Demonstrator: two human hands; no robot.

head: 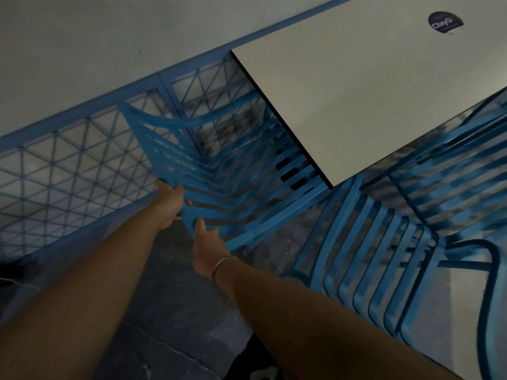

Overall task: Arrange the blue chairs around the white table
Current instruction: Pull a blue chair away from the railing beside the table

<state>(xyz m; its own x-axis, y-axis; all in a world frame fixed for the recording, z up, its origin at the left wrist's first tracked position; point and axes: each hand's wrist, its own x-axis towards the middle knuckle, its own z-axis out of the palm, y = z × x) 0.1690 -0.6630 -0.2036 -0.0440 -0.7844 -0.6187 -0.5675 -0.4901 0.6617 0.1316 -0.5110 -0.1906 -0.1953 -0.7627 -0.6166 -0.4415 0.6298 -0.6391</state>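
A blue slatted chair stands at the white table's near-left side, its seat partly under the tabletop. My left hand grips the top edge of its backrest. My right hand, with a thin bracelet on the wrist, holds the same backrest edge just to the right. A second blue chair stands to the right, at the table's corner. Further right, a third blue chair sits along the table's near side, partly under it.
A blue mesh railing runs along the grey wall behind the held chair, close to it. A round dark sticker lies on the tabletop. Dark tiled floor is below my arms. A blue curved frame is at the right edge.
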